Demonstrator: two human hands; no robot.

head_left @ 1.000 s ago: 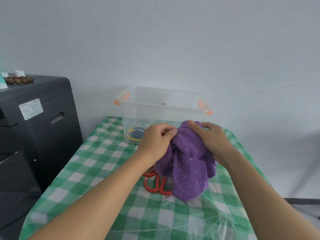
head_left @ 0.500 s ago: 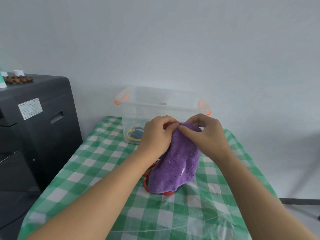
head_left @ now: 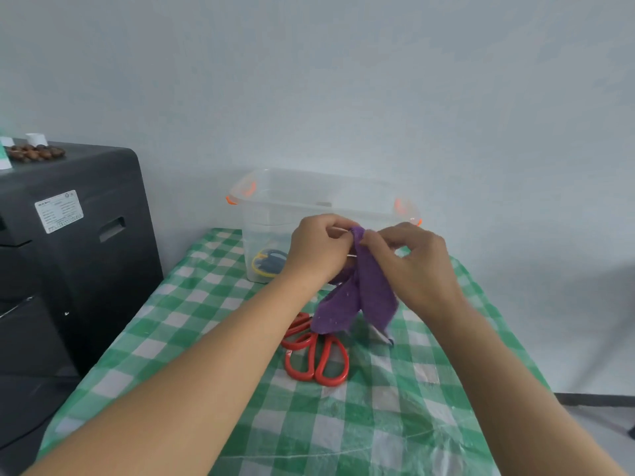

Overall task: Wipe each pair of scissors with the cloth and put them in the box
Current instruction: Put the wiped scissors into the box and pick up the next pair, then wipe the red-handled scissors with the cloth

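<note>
A purple cloth [head_left: 357,297] hangs above the table, pinched at its top edge by my left hand [head_left: 318,249] and my right hand [head_left: 412,266], which meet just in front of the box. Red-handled scissors [head_left: 318,360] lie on the green checked tablecloth [head_left: 360,424] below the cloth; their blades are hidden behind it. A second red handle [head_left: 296,333] lies partly under my left forearm. The clear plastic box [head_left: 275,214] with orange clips stands at the table's far end and holds a blue and yellow pair of scissors [head_left: 268,264].
A black cabinet [head_left: 68,252] stands left of the table, with a white cap and brown beads [head_left: 34,152] on top. A pale wall is close behind the box. The table's right edge drops to the floor.
Both hands have lifted the cloth and gathered it by its top edge, so it hangs narrower. The red scissor handles on the table are now uncovered.
</note>
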